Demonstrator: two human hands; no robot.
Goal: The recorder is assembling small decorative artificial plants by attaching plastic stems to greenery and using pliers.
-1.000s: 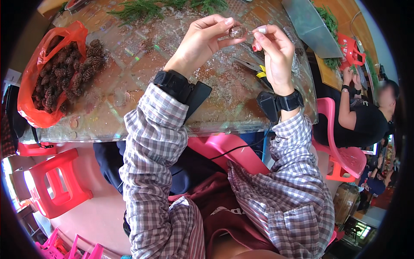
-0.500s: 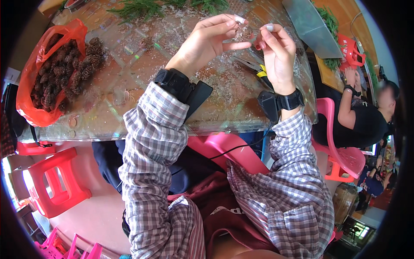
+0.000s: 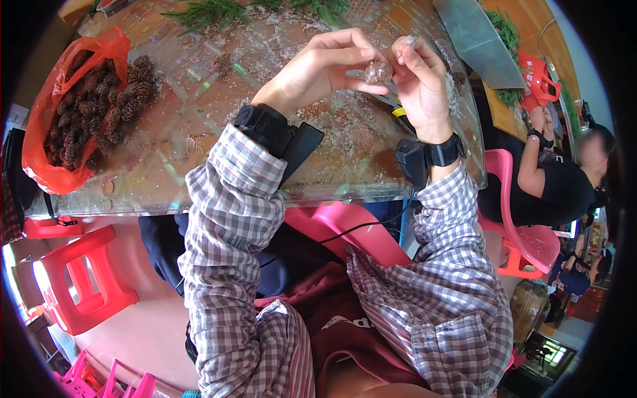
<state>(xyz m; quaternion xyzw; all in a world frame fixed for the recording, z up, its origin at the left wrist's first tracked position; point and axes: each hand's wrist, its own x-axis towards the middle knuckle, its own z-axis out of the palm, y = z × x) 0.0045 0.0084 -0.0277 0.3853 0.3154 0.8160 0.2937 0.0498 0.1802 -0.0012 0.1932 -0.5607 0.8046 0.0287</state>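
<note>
Brown pinecone (image 3: 377,72): between both hands, raised, seemingly for close view.
Left hand (image 3: 316,66): fingers grasping pinecone, apparently steadying it.
Right hand (image 3: 422,78): fingertips pinched; contents indiscernible.
Pliers (image 3: 399,112): beneath right hand, probably for easy reach.

The table (image 3: 232,169) carries a red bag (image 3: 63,182) of pinecones (image 3: 86,113), green sprigs (image 3: 213,14) and, seemingly, yellow-handled pliers (image 3: 399,112).

The bright view bends toward black rims.

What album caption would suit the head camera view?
Small shiny round object between left hand and right hand, above a table with pinecones in a red bag.
</note>
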